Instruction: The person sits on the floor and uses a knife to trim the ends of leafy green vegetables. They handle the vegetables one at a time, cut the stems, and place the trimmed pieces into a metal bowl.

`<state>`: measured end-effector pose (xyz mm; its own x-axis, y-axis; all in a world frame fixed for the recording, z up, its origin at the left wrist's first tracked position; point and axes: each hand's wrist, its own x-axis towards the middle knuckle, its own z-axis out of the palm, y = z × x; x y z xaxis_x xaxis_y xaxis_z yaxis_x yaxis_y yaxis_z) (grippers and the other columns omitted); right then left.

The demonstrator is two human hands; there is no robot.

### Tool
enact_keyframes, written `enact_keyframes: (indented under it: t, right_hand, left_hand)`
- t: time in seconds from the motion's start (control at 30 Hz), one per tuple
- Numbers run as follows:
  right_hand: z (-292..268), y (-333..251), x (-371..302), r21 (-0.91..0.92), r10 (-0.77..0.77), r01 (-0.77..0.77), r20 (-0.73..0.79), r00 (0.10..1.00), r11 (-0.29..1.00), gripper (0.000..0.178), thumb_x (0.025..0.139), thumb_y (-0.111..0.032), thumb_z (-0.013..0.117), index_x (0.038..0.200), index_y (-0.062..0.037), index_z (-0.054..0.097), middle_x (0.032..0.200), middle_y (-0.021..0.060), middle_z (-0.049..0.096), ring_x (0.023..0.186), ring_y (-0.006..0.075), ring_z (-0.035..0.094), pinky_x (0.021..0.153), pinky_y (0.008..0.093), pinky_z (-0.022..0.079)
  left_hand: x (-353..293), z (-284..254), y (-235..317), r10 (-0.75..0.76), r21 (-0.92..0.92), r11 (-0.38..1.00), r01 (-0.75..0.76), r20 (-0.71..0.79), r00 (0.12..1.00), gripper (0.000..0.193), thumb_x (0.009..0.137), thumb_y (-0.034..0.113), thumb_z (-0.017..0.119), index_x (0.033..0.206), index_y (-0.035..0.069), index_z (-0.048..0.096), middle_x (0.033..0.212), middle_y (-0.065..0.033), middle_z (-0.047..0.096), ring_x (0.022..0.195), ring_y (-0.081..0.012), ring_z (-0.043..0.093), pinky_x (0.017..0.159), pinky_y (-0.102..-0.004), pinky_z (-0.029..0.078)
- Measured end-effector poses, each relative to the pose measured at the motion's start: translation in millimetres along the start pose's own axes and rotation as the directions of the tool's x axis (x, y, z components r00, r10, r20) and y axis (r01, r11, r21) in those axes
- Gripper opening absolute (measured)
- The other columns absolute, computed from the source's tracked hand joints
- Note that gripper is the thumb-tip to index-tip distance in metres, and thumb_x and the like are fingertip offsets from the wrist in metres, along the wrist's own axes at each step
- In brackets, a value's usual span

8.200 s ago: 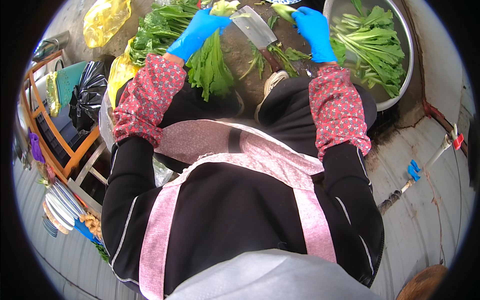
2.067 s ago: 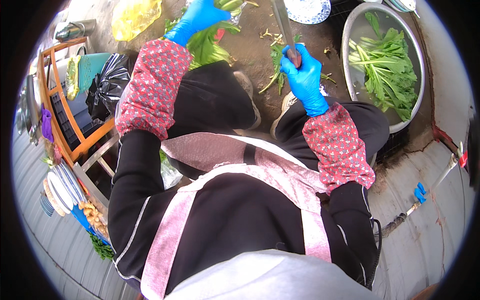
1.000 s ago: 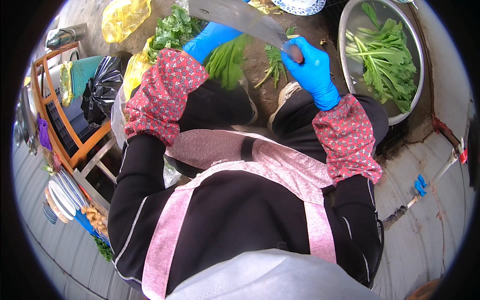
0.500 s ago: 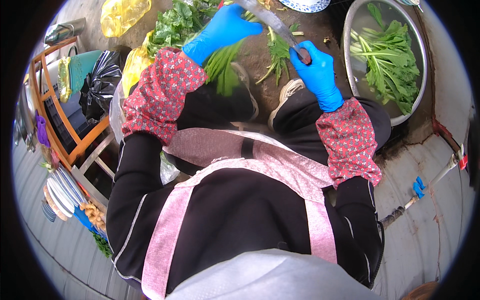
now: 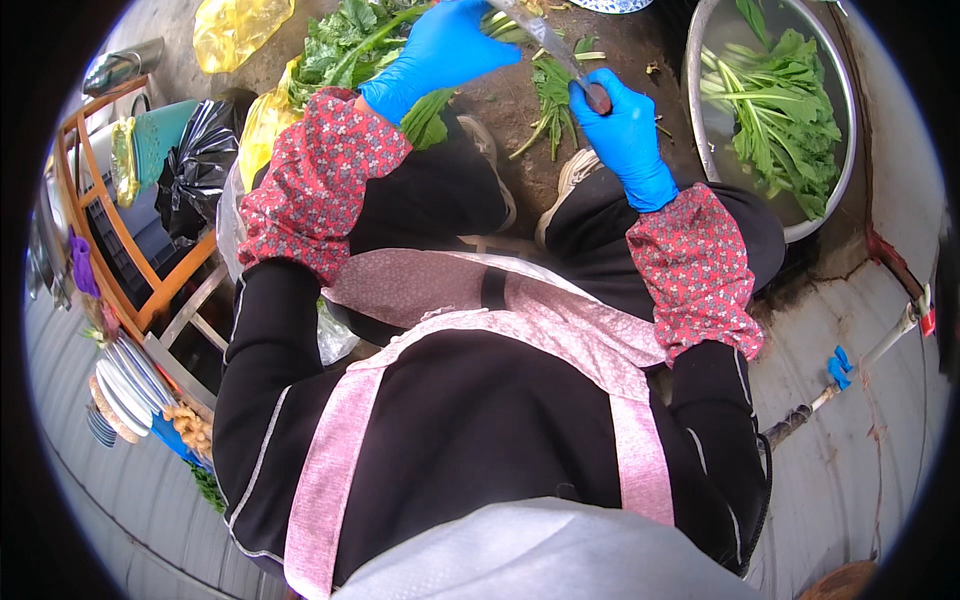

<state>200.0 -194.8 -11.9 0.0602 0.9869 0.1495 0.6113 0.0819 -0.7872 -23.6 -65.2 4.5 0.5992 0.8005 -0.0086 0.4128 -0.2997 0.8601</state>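
Observation:
Both my hands wear blue gloves. My right hand (image 5: pixel 627 135) is closed around the handle of a knife (image 5: pixel 545 38), whose blade slants up and left past the top edge of the view. Just left of the blade, my left hand (image 5: pixel 440 58) is closed on leafy greens (image 5: pixel 427 120); leaves hang below its wrist and pale stems show past its fingers. Its fingertips are partly cut off by the upper edge. A loose bunch of greens (image 5: pixel 552 95) lies on the ground between the two hands.
A metal basin (image 5: pixel 694 120) of water with cut greens (image 5: pixel 785 120) stands at right. More greens (image 5: pixel 345 45) lie left beside a yellow bag (image 5: pixel 268 125). A wooden-framed chair (image 5: pixel 135 245) and a black plastic bag (image 5: pixel 190 175) are farther left. My shoes flank the ground between my knees.
Both hands have shifted slightly upward, the knife with them. The leaves hanging under my left hand have moved up and left, and fewer of them show.

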Motion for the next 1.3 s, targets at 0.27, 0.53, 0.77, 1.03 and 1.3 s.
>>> enact_keyframes:
  t: [0.27, 0.53, 0.77, 1.03, 1.3]
  right_hand:
    - [8, 9, -12, -0.001, 0.070, -0.070, 0.026, 0.997, 0.998, 0.018, 0.094, -0.018, 0.075, 0.089, -0.0055, 0.064, 0.065, 0.0174, 0.056, 0.051, 0.0256, 0.049, 0.053, 0.0363, 0.047]
    - [19, 33, -29, -0.007, 0.069, -0.069, 0.068, 0.995, 0.998, 0.023, 0.092, -0.022, 0.072, 0.084, -0.0039, 0.062, 0.072, 0.0239, 0.059, 0.061, 0.0447, 0.058, 0.055, 0.0448, 0.048]
    - [21, 59, -26, -0.059, 0.473, -0.470, 0.143, 0.869, 0.881, 0.036, 0.089, -0.034, 0.071, 0.081, 0.0001, 0.067, 0.064, 0.0170, 0.059, 0.060, 0.0230, 0.058, 0.062, 0.0421, 0.048]
    - [22, 15, 3, 0.351, 0.304, -0.284, -0.003, 0.953, 0.892, 0.024, 0.089, -0.021, 0.081, 0.090, -0.0009, 0.068, 0.067, 0.0013, 0.060, 0.065, 0.0066, 0.050, 0.061, 0.0297, 0.048]
    - [11, -7, 9, 0.060, -0.116, 0.116, -0.008, 0.993, 0.991, 0.017, 0.090, -0.018, 0.081, 0.095, -0.0074, 0.070, 0.073, 0.0145, 0.066, 0.059, 0.0207, 0.062, 0.059, 0.0339, 0.054]
  left_hand:
    - [-7, -1, -3, -0.168, 0.006, 0.986, 0.168, 0.044, 0.985, 0.031, 0.076, 0.011, 0.078, 0.105, 0.003, 0.069, 0.094, -0.0087, 0.072, 0.089, -0.0205, 0.069, 0.082, -0.0364, 0.055]
    - [-5, -16, 1, -0.248, 0.042, 0.968, 0.247, 0.024, 0.968, 0.049, 0.076, 0.021, 0.079, 0.119, -0.001, 0.067, 0.095, -0.0113, 0.072, 0.085, -0.0210, 0.069, 0.079, -0.0348, 0.056]
    - [-6, -28, 32, -0.140, -0.162, 0.979, 0.123, -0.094, 0.986, 0.026, 0.075, -0.001, 0.069, 0.100, 0.003, 0.062, 0.091, 0.0004, 0.063, 0.084, -0.0075, 0.056, 0.076, -0.0266, 0.050]
    - [-4, -30, 12, -0.018, 0.218, 0.975, 0.045, -0.123, 0.992, 0.043, 0.069, 0.017, 0.078, 0.108, 0.004, 0.064, 0.090, -0.0197, 0.070, 0.085, -0.0386, 0.070, 0.075, -0.0438, 0.055]
    - [61, 55, 50, -0.344, 0.612, -0.103, 0.784, -0.762, 0.549, 0.065, 0.095, 0.025, 0.052, 0.154, 0.007, 0.031, 0.150, -0.0152, 0.039, 0.136, -0.0312, 0.042, 0.116, -0.0445, 0.030]
